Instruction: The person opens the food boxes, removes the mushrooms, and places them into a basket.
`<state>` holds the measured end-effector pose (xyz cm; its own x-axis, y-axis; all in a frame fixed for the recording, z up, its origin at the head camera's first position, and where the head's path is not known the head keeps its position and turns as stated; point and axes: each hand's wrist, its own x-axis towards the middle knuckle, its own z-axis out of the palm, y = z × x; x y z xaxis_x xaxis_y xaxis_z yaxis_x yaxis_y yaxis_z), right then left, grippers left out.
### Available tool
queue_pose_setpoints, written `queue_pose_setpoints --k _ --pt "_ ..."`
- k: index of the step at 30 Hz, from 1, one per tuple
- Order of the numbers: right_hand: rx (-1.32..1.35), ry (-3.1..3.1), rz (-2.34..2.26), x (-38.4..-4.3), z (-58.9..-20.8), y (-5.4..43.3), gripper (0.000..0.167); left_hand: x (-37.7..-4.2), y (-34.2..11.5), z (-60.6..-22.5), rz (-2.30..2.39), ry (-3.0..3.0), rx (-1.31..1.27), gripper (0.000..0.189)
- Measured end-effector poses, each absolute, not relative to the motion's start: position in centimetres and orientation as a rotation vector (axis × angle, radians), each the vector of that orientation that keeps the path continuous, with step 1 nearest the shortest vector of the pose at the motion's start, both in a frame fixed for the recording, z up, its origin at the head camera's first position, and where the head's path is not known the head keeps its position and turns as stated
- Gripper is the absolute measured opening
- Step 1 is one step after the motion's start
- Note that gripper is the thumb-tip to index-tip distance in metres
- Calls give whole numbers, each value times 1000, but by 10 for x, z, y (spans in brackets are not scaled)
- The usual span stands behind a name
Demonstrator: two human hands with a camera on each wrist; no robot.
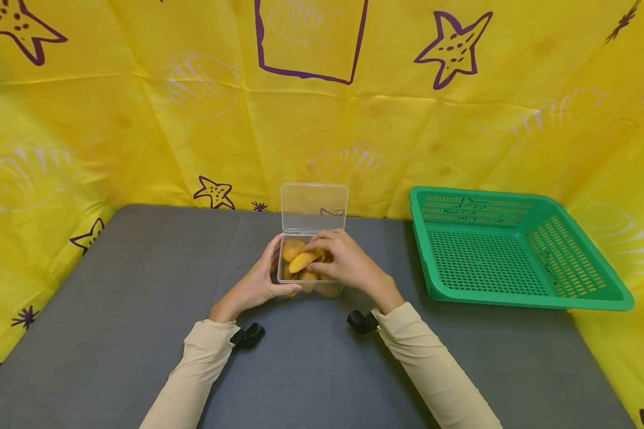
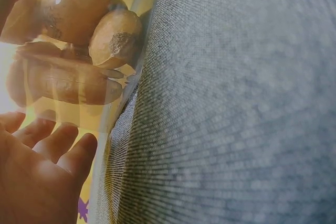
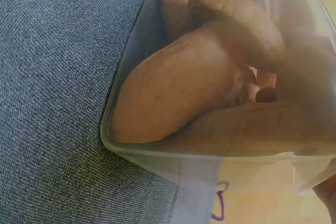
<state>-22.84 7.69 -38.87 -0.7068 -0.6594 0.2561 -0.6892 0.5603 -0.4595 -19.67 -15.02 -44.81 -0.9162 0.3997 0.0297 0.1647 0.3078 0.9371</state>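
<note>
A small clear plastic box [image 1: 311,282] stands on the table with its hinged lid [image 1: 315,208] raised at the back. Several yellow-orange, rounded and elongated pieces of produce [image 3: 168,85] fill it, seen through the wall in the right wrist view. My left hand [image 1: 254,281] grips the box's left side, thumb along the front and fingers along the side. The fingertips [image 2: 79,156] show beside the clear wall in the left wrist view. At the box's mouth my right hand [image 1: 349,257] pinches an elongated yellow piece, like a small banana [image 1: 302,262], between thumb and fingers.
A green plastic basket [image 1: 531,300] with slotted walls stands to the right of the box. The table [image 1: 300,369] has a dark grey cloth. Behind it hangs a yellow sheet [image 1: 386,131] printed with fish and starfish.
</note>
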Motion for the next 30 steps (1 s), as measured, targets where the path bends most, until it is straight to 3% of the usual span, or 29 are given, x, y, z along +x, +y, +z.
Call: queue_pose_setpoints --k 30 --pt "1050 -2575 1080 -232 -391 72 27 -197 -151 -451 1667 2351 529 114"
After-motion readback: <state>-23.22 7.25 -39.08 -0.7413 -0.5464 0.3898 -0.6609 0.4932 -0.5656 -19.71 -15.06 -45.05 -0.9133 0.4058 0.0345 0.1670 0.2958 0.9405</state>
